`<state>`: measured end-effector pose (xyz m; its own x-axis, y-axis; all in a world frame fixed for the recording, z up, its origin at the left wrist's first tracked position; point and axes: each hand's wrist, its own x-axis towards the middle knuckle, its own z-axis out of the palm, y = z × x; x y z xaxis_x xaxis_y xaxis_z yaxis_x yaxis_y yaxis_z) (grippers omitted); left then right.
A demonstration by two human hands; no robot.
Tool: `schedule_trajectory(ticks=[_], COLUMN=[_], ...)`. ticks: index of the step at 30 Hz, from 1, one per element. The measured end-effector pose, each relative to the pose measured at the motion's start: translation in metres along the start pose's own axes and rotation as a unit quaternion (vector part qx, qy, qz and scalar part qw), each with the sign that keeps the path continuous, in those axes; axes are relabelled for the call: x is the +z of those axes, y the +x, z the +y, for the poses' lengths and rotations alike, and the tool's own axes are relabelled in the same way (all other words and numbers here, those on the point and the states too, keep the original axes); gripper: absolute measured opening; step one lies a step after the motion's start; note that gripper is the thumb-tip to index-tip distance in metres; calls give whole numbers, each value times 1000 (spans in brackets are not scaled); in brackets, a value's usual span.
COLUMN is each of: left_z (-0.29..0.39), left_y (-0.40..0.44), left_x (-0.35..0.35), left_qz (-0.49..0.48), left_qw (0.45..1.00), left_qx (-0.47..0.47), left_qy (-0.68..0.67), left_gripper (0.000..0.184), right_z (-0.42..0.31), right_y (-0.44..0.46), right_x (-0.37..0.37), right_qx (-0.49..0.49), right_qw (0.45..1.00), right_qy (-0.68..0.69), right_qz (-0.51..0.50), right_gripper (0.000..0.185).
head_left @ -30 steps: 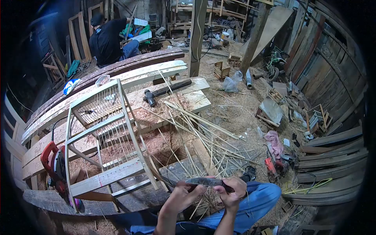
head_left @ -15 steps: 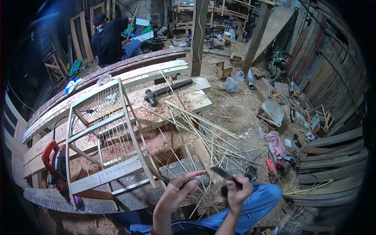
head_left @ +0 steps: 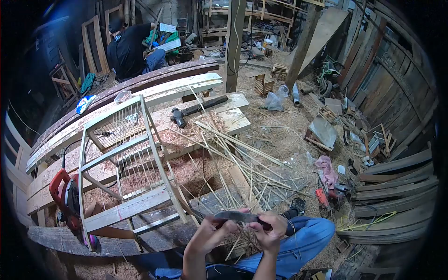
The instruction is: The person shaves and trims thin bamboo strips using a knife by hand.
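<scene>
My right hand (head_left: 270,228) is wrapped round the dark handle of a knife (head_left: 235,216). The blade points left and reaches across to my left hand (head_left: 212,235). My left hand's fingers are closed in a pinch behind the blade; whatever they hold is hidden. Below and beyond both hands lies a loose heap of thin bamboo-like sticks (head_left: 247,175), with fine shavings among them. To the left of my hands stands a wooden frame (head_left: 156,158) strung with thin upright rods.
A hammer (head_left: 200,106) lies on the planks (head_left: 233,119) ahead. A red power saw (head_left: 60,186) stands far left. Another red tool (head_left: 322,196) and a pink cloth (head_left: 327,170) lie right. A wooden post (head_left: 232,46) rises ahead. A person (head_left: 128,49) sits at back left.
My right hand has moved left and turned the knife level, bringing the blade against or just in front of my left hand. The two hands are closer together. The frame and sticks have stayed put.
</scene>
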<state>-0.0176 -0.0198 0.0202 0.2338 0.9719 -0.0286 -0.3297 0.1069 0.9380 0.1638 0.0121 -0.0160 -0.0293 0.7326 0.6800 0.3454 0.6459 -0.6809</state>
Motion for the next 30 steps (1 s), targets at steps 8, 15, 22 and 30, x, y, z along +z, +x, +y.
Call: schedule_trajectory(ticks=[8, 15, 22, 30], left_z=[20, -5, -12, -4], left_y=[-6, 13, 12, 11], left_x=[-7, 10, 17, 27], left_qz=[24, 56, 63, 95], left_qw=[1000, 997, 993, 989], left_qx=[5, 22, 34, 48], left_qy=[10, 38, 89, 98], left_gripper=[35, 28, 24, 27], right_z=[39, 3, -6, -14], right_y=[-13, -4, 3, 10], right_x=[-53, -24, -5, -11], right_qx=[152, 145, 40, 17], right_qw=[960, 985, 999, 999], right_qy=[-98, -39, -25, -48], right_qz=[214, 87, 5, -11], right_gripper=[37, 43, 34, 34])
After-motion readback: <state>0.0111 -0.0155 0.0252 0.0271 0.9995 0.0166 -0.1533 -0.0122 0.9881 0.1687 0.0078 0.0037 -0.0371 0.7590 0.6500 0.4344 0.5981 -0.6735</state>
